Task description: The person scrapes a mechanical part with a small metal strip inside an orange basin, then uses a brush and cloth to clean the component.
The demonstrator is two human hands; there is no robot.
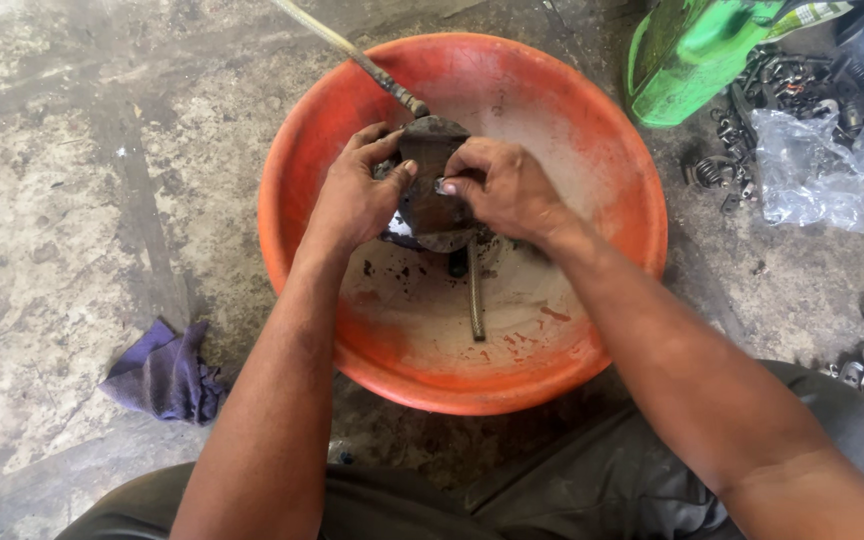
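Both hands are clamped on a grimy dark metal part (434,185) held over the middle of the orange basin (612,140): left hand (357,195) gripping its 9 o'clock edge, right hand (507,188) pinching something small at 3 o'clock. A hose (352,52) runs off toward 11 o'clock. Part looks dirty, so cleaning seems far from done. A long bolt (475,295) lies in the basin at 6 o'clock; purple rag (165,375) on the floor at 8.

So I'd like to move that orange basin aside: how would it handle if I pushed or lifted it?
The orange basin looks like thin plastic, so probably light and a bit flexible at the rim. It sits on rough concrete floor, so it likely scrapes rather than glides. The loose metal rod lying inside may roll if tilted.
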